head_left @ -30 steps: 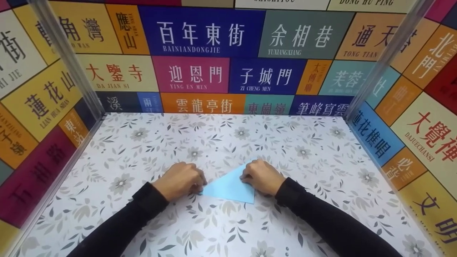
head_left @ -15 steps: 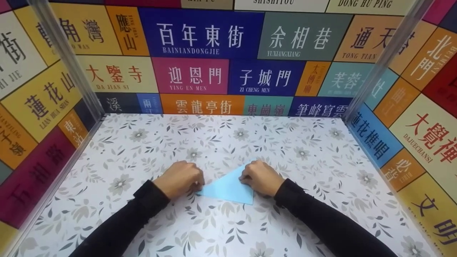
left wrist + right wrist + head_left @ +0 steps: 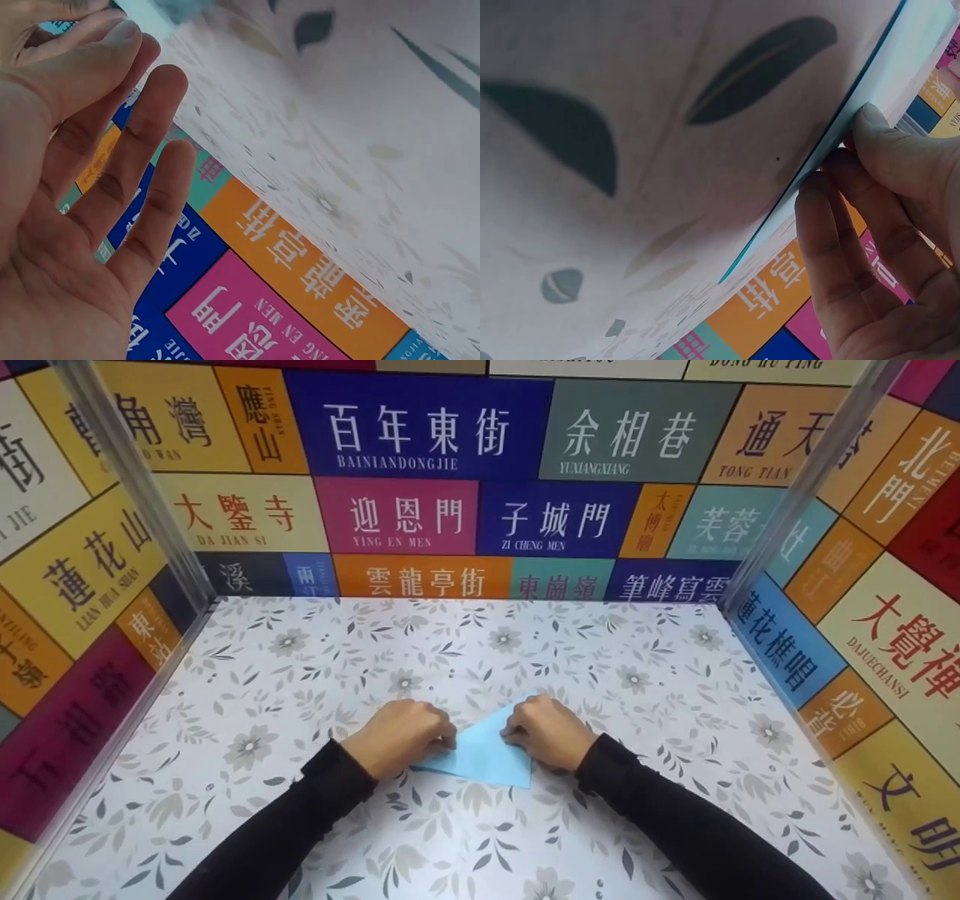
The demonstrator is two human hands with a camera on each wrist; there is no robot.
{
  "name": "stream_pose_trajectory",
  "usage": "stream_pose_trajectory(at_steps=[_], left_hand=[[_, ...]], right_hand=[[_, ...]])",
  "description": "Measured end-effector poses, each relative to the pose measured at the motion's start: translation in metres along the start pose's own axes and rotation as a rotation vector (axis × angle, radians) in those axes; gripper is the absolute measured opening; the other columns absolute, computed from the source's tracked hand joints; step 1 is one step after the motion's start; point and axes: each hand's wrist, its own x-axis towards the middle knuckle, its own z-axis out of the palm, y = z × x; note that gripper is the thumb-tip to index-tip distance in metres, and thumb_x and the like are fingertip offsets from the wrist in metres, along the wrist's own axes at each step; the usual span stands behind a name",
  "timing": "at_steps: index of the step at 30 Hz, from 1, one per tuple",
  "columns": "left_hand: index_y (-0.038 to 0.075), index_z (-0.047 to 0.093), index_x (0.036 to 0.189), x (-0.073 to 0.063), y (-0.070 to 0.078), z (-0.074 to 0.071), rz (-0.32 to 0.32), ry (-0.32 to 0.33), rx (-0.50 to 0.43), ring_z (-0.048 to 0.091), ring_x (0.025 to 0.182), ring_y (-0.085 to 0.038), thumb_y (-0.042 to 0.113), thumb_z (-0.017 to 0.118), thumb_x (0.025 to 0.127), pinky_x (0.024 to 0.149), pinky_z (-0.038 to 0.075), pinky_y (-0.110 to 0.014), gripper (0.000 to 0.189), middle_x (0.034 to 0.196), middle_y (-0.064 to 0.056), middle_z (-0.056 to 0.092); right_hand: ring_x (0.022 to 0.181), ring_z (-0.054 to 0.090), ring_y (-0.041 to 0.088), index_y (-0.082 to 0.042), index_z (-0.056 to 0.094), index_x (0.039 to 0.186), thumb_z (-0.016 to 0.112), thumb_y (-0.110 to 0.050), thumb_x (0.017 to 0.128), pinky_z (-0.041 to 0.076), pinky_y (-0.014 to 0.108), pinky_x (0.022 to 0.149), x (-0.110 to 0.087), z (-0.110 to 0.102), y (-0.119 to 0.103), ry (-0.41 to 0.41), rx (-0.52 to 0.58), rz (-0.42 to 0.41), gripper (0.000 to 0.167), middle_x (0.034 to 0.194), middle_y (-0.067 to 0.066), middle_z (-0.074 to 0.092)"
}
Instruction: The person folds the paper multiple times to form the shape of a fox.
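A light blue sheet of paper (image 3: 491, 754), folded into a triangle, lies on the flower-patterned tabletop. My left hand (image 3: 409, 735) is at its left part, pinching the upper sloping edge between thumb and index finger. In the left wrist view, the thumb (image 3: 112, 56) meets the index finger beside the paper (image 3: 150, 19), while the other fingers stay loosely extended. My right hand (image 3: 551, 727) grips the right side near the upper corner. The right wrist view has the right thumb (image 3: 874, 124) on the paper (image 3: 907, 64), fingers bent along its edge. The upper right corner is partly covered.
Patterned tabletop (image 3: 300, 825) surrounds the paper on all sides. Walls of coloured name panels (image 3: 420, 427) rise at the back, left and right. Clear strips (image 3: 195, 540) run up the two back corners.
My left hand has moved from the paper's left tip rightward along its upper edge, uncovering the tip, where a dark lower edge now shows. My right hand has stayed in place.
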Motion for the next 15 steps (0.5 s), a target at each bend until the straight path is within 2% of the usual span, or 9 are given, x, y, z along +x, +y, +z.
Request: stream_pose_trajectory(at_steps=[3,8,15], left_hand=[[0.019,0.091,0.101,0.004,0.008,0.007,0.019,0.017,0.026,0.084,0.090,-0.022,0.018,0.094,0.097,0.084,0.070,-0.039,0.005,0.098,0.001,0.088],[0.020,0.091,0.101,0.008,0.018,0.020,0.043,0.081,0.072,0.079,0.086,-0.022,0.015,0.090,0.100,0.078,0.067,-0.038,0.005,0.096,0.003,0.084],[0.018,0.089,0.100,0.007,0.029,0.032,0.014,0.112,0.127,0.073,0.081,-0.026,0.018,0.086,0.103,0.070,0.064,-0.041,0.004,0.097,-0.002,0.082]], right_hand=[[0.096,0.085,0.030,-0.007,0.092,0.103,0.093,-0.001,0.094,0.071,0.046,0.092,-0.001,0.000,0.000,0.001,-0.001,-0.004,0.011,0.099,0.009,0.090],[0.094,0.082,0.032,-0.007,0.091,0.099,0.092,-0.001,0.093,0.069,0.047,0.090,-0.003,0.000,0.001,0.025,-0.029,-0.041,0.009,0.096,0.007,0.088],[0.095,0.083,0.032,-0.007,0.091,0.100,0.092,-0.001,0.094,0.069,0.048,0.091,-0.002,-0.001,0.000,0.018,-0.037,-0.032,0.008,0.096,0.008,0.088]])
